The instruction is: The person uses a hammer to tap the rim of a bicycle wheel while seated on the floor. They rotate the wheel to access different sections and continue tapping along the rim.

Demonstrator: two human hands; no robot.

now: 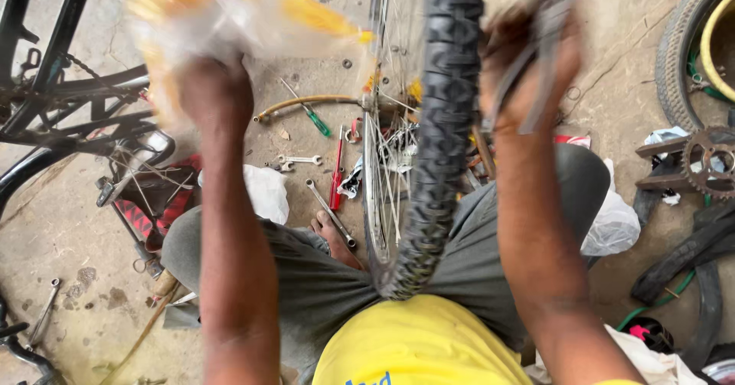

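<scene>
A bicycle wheel (pixel 429 148) stands upright between the person's knees, wrenches (pixel 321 194) on the floor behind it.

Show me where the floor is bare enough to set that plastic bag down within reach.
Bare concrete lies at lower left, between the black bicycle frame and the lone wrench, and at upper right, between the tyre and the spare wheel. Crowded: wrenches and screwdrivers fill the floor ahead of the knees. The left hand holds the bag.
</scene>
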